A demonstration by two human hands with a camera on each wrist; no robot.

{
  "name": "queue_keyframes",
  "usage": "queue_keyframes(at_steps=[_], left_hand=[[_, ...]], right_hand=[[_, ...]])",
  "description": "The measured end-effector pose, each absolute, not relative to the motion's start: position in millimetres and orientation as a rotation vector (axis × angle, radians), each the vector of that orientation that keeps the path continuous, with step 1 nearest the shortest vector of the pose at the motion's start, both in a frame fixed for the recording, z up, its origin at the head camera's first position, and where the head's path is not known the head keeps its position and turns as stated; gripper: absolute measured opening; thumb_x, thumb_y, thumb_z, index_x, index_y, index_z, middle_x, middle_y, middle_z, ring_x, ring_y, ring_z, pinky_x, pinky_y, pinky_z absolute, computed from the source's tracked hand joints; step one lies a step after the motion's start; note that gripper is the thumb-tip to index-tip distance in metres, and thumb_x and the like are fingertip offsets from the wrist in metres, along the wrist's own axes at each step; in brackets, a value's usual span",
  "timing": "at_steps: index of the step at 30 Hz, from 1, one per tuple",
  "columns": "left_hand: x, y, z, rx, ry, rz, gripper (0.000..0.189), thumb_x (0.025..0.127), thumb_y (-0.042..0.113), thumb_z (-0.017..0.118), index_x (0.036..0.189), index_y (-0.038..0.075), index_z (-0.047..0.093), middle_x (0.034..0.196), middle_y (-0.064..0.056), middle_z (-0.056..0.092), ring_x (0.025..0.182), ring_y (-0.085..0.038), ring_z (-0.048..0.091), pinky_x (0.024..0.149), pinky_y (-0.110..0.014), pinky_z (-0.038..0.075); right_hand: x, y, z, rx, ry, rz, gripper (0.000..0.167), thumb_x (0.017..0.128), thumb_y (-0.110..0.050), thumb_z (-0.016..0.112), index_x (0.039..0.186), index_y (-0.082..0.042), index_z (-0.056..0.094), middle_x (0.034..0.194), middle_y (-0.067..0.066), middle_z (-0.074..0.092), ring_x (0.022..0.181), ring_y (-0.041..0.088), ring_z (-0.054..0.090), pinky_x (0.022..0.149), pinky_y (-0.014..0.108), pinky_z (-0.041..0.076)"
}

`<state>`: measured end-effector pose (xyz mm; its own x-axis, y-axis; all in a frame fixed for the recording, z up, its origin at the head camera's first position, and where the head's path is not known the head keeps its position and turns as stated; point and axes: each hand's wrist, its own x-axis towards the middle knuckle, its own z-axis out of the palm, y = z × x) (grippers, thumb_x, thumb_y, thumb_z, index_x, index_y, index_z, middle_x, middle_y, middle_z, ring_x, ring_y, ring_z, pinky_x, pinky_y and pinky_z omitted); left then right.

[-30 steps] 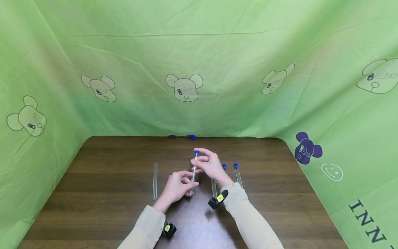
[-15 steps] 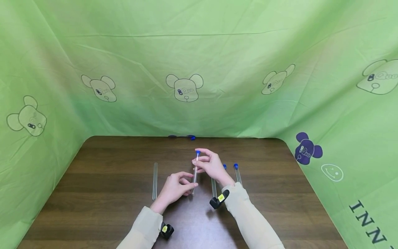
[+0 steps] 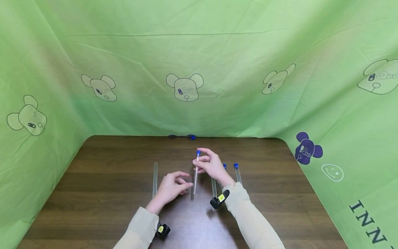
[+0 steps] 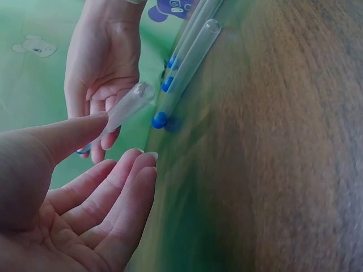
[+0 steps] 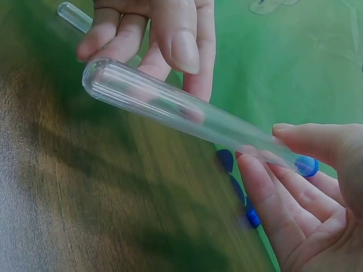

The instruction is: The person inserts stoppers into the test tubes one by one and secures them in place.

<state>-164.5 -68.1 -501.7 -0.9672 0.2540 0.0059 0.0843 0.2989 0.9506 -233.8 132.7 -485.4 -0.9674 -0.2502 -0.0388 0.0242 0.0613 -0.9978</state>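
Near the table's middle, my right hand (image 3: 212, 167) pinches a clear test tube (image 3: 195, 181) close to its blue cap (image 3: 198, 152). The tube stands nearly upright, rounded end down, above the table. My left hand (image 3: 170, 186) is just left of the lower tube, fingers spread from the thumb and nothing gripped. In the left wrist view, the left thumb (image 4: 74, 133) overlaps the tube (image 4: 129, 105). The right wrist view shows the tube (image 5: 153, 105) with the right thumb and fingers around its capped end and the left fingers behind it.
An uncapped tube (image 3: 155, 178) lies on the table (image 3: 102, 193) to the left. Two blue-capped tubes lie right, one (image 3: 238, 175) farther right, another (image 3: 214, 186) partly behind the right wrist. A loose blue cap (image 3: 193, 137) is at the back edge, before green cloth (image 3: 140, 114).
My left hand has let go of the tube's lower end and drawn back left, partly covering the uncapped tube. The right hand still holds the capped tube, shifted slightly right.
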Motion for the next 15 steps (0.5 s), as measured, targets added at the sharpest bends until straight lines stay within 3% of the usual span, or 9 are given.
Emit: queue_keyframes(at_steps=[15], left_hand=[[-165.4,-80.0,-492.4,0.255,2.441,1.774,0.038,0.091,0.015,0.079,0.121,-0.005,0.068,0.081,-0.007,0.074,0.066,-0.031,0.071,0.06,-0.031,0.059]], right_hand=[[-233.3,134.7,-490.6,-0.208,2.151,-2.011,0.053,0.092,0.005,0.072,0.138,0.002,0.047,0.1,0.021,0.073,0.075,0.03,0.073,0.065,0.039,0.062]])
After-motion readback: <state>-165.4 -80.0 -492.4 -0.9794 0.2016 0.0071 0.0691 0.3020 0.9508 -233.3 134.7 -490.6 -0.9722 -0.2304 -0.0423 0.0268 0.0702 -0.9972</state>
